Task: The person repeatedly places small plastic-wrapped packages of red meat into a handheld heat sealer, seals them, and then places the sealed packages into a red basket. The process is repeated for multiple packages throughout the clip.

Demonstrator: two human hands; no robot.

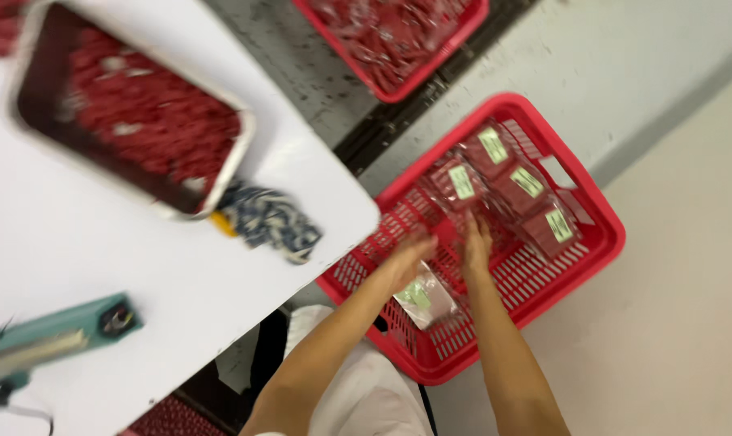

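Left hand (410, 254) reaches down into the red basket (600, 211), arm stretched out, fingers blurred, so I cannot tell its grip. Below it lies a clear packet (425, 297). Right hand (477, 242) stretches alongside, fingers together, touching the red packets (511, 182) just beyond.

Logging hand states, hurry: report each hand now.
Left hand: over the red basket, blurred, grip cannot be told.
Right hand: beside the packets, cannot be told.

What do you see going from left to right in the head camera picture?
Teal sealing tool → metal tray of red bits → blue patterned cloth → left hand → right hand → red basket holding labelled packets.
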